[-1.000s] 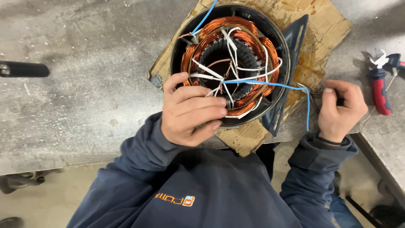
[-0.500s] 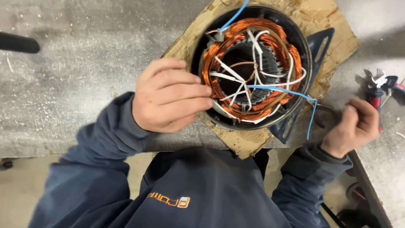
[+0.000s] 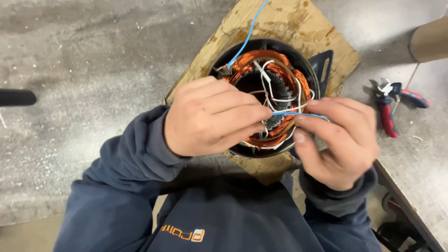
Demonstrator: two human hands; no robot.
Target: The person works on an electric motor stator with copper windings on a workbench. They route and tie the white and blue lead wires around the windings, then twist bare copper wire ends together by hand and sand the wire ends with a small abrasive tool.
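A round black motor stator (image 3: 313, 73) with copper windings (image 3: 250, 66) lies on a brown cardboard sheet (image 3: 298, 25) on the grey bench. White leads (image 3: 273, 95) loop across its bore. A blue wire (image 3: 291, 113) runs between my two hands, and another blue stretch leaves the stator toward the top. My left hand (image 3: 212, 122) pinches the blue wire's near end over the stator's front rim. My right hand (image 3: 338, 140) grips the same wire just to the right. The stator's front edge is hidden behind both hands.
Red-and-blue-handled pliers (image 3: 389, 105) lie on the bench to the right of the cardboard. A dark handle (image 3: 16, 97) pokes in at the left edge. A tan cylinder (image 3: 429, 39) sits at the top right. The bench edge runs below my arms.
Both hands have come together over the stator's front rim. My right hand moved left from beside the stator, and the blue wire is now pinched short between both hands.
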